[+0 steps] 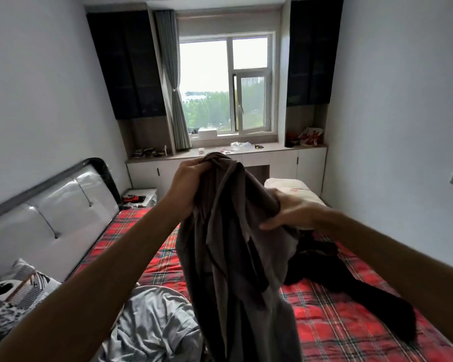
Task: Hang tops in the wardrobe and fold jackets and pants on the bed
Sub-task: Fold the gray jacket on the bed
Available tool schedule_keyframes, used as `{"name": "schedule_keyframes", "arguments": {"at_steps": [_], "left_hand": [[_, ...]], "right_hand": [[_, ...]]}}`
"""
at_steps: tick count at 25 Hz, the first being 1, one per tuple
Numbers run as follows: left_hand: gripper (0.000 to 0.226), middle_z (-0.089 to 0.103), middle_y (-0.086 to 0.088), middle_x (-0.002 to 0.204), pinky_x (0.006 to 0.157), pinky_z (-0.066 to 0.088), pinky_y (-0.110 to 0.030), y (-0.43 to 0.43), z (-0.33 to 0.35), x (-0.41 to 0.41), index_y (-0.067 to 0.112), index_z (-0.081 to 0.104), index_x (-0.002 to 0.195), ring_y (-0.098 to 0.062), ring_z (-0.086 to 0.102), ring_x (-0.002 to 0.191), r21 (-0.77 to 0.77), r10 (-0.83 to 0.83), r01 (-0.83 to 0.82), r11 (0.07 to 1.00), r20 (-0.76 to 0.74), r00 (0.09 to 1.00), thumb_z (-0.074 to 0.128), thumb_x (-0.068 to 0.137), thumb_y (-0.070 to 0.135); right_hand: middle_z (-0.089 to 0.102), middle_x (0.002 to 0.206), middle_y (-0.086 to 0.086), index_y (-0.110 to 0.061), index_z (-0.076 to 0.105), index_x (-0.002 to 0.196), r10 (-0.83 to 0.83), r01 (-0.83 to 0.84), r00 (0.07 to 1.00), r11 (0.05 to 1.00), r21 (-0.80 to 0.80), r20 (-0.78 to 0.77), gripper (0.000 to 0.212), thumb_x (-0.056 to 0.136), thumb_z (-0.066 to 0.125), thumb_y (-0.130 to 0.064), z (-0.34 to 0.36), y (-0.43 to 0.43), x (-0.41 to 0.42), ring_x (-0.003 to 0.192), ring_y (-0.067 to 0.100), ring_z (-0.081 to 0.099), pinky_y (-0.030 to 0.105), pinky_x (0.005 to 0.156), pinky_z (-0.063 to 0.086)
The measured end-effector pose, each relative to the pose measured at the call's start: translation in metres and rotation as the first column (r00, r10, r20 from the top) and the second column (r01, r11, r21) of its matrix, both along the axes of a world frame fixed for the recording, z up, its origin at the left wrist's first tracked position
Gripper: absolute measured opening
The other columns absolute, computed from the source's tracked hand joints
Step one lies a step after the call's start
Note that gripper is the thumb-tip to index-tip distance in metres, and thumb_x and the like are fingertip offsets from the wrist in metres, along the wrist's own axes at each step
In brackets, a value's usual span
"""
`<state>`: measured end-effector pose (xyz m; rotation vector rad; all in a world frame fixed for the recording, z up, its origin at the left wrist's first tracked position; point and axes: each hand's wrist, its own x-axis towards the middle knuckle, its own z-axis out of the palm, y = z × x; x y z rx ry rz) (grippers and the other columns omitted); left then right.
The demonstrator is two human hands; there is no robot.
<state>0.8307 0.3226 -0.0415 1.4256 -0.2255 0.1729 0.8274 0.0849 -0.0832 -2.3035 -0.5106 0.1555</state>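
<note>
Brown-grey garment [230, 244] hangs above the red plaid bed [338, 322], its top bunched in the curled fingers of a person's left hand [191, 178] at 12 o'clock. The right hand [290, 212], blurred, meets the cloth at 3 o'clock, fingers nearly straight; any pinch cannot be told. At 4 o'clock lies black clothing [324, 267].

Bright window [226, 82] far centre, grey curtain [171, 82] left, dark cabinets [126, 64] both sides, pale walls [37, 87], padded headboard [63, 205] left.
</note>
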Motion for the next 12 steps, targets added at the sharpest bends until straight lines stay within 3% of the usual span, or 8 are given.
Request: {"name": "schedule_keyframes", "arguments": {"at_steps": [1,3,4,7,8,10,11,12], "left_hand": [[0.021,0.074,-0.01,0.088,0.074,0.054,-0.028,0.001,0.002,0.001,0.011,0.074,0.093,-0.021,0.068,0.079,-0.014,-0.002,0.002,1.0,-0.014,1.0,0.055,0.093,0.006],[0.02,0.074,-0.009,0.086,0.074,0.054,-0.029,0.002,0.005,0.001,0.011,0.074,0.091,-0.02,0.069,0.076,-0.018,-0.008,0.008,1.0,-0.019,1.0,0.054,0.094,0.007],[0.02,0.074,-0.008,0.084,0.074,0.054,-0.029,0.003,0.007,-0.001,0.01,0.073,0.09,-0.019,0.069,0.075,-0.021,-0.013,0.013,1.0,-0.009,1.0,0.054,0.094,0.007],[0.022,0.074,-0.004,0.078,0.067,0.056,-0.024,0.013,0.012,-0.006,0.011,0.072,0.088,-0.015,0.069,0.068,-0.025,-0.002,0.003,1.0,0.028,1.0,0.052,0.096,0.007],[0.023,0.075,-0.004,0.078,0.067,0.055,-0.024,0.02,0.013,-0.008,0.012,0.072,0.088,-0.015,0.069,0.069,-0.014,0.015,-0.015,1.0,0.04,0.999,0.051,0.096,0.007],[0.023,0.075,-0.007,0.085,0.074,0.055,-0.028,0.037,0.011,-0.01,0.012,0.074,0.091,-0.02,0.069,0.078,0.026,0.067,-0.069,0.997,0.067,0.995,0.052,0.095,0.007],[0.022,0.075,-0.009,0.09,0.079,0.054,-0.032,0.047,0.011,-0.011,0.012,0.074,0.093,-0.022,0.069,0.083,0.061,0.107,-0.112,0.992,0.086,0.991,0.053,0.095,0.007],[0.022,0.075,-0.01,0.093,0.082,0.054,-0.032,0.057,0.01,-0.012,0.013,0.075,0.094,-0.022,0.069,0.086,0.099,0.149,-0.16,0.982,0.108,0.983,0.054,0.094,0.007]], "right_hand": [[0.062,0.108,-0.013,-0.026,0.05,0.123,0.036,-0.026,0.994,0.995,0.094,-0.105,0.06,0.075,0.084,-0.015,-0.021,-0.003,0.0,0.1,0.005,0.061,0.0,0.075,0.041],[0.067,0.121,-0.001,-0.019,0.058,0.127,0.132,-0.054,0.941,0.967,0.25,-0.31,0.062,0.072,0.086,-0.022,-0.06,-0.003,0.001,0.118,0.02,0.06,0.027,0.098,0.049],[0.067,0.124,-0.002,-0.022,0.059,0.127,0.142,-0.042,0.912,0.966,0.254,-0.386,0.066,0.068,0.087,-0.031,-0.075,0.0,0.003,0.12,0.02,0.06,0.04,0.103,0.047],[0.069,0.121,0.004,-0.017,0.064,0.123,0.142,-0.029,0.862,0.972,0.232,-0.486,0.057,0.072,0.082,-0.036,-0.104,0.012,0.009,0.116,0.022,0.063,0.046,0.104,0.047],[0.071,0.115,0.008,-0.012,0.065,0.118,0.14,-0.006,0.856,0.965,0.262,-0.497,0.047,0.078,0.08,-0.031,-0.107,0.018,0.011,0.108,0.024,0.067,0.043,0.098,0.052],[0.073,0.085,0.009,-0.008,0.066,0.099,0.061,0.149,0.874,0.91,0.386,-0.481,0.018,0.086,0.073,-0.018,-0.096,0.03,0.01,0.072,0.02,0.069,0.028,0.065,0.057],[0.067,0.069,0.006,-0.008,0.063,0.089,0.008,0.243,0.882,0.849,0.469,-0.472,0.007,0.088,0.069,-0.013,-0.084,0.036,0.013,0.055,0.014,0.062,0.021,0.047,0.048],[0.06,0.058,0.002,-0.009,0.058,0.082,-0.035,0.325,0.881,0.77,0.549,-0.471,0.011,0.09,0.064,-0.009,-0.067,0.042,0.018,0.044,0.01,0.054,0.017,0.037,0.038]]}}
